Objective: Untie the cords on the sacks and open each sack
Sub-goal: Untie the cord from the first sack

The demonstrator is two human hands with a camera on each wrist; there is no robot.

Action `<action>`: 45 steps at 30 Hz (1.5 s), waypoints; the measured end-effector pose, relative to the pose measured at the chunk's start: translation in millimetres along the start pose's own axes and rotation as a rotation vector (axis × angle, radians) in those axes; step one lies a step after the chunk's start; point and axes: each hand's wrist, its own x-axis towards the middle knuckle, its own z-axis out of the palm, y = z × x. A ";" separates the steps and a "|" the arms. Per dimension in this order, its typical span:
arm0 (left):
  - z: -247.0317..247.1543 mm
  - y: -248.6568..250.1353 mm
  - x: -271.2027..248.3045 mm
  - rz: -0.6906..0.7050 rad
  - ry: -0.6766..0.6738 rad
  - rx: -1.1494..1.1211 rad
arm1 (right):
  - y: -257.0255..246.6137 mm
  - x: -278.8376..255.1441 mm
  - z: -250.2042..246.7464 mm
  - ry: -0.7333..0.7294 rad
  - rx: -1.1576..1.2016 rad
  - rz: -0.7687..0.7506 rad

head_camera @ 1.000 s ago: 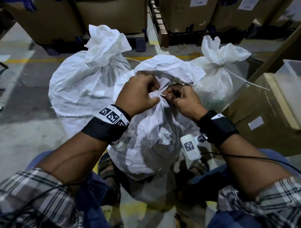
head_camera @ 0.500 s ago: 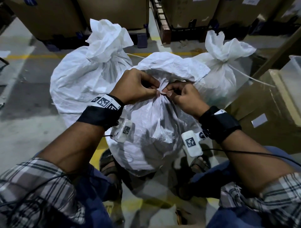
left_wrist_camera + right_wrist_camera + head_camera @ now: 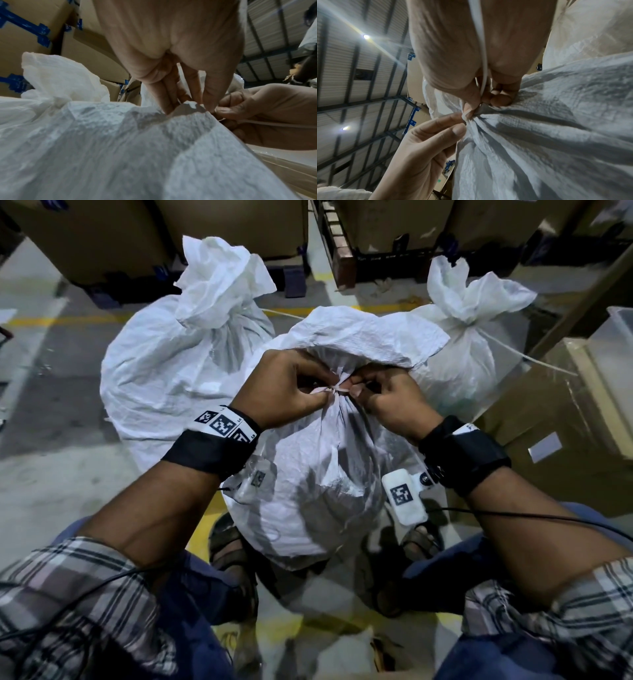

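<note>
Three white woven sacks stand on the floor. The near sack is between my knees, its neck bunched and tied by a pale cord. My left hand pinches the knot from the left, and my right hand pinches it from the right. In the right wrist view the cord runs across my right palm down to the knot, where thumb and fingers of both hands meet. The left sack and the right sack are tied at the neck.
Cardboard boxes on pallets line the back. More cartons and a clear plastic bin stand close on the right. A loose cord end trails from the right sack. My sandalled feet flank the near sack.
Both hands have stayed on the near sack's knot, working it with small finger movements. The view has tilted down slightly and the sack's neck sits a little higher between the hands.
</note>
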 end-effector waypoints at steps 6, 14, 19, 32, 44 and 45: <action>2.6 1.6 3.5 0.022 -0.089 0.128 | 7.8 0.4 3.4 -0.005 0.008 0.013; 0.6 -2.4 4.1 -0.021 -0.132 0.136 | 6.5 0.1 3.9 -0.054 -0.050 0.025; -1.6 -3.9 4.6 -0.011 -0.159 0.131 | 3.6 -0.7 3.3 -0.069 -0.076 0.032; -0.4 -3.1 5.0 0.013 -0.145 0.150 | 2.4 -0.8 0.5 -0.080 -0.120 0.065; 6.0 4.8 0.8 -0.014 -0.072 0.190 | -0.5 -1.6 -2.7 -0.112 -0.215 0.040; 7.5 5.0 1.0 -0.028 -0.073 0.196 | -0.2 -1.2 -3.5 -0.116 -0.232 0.037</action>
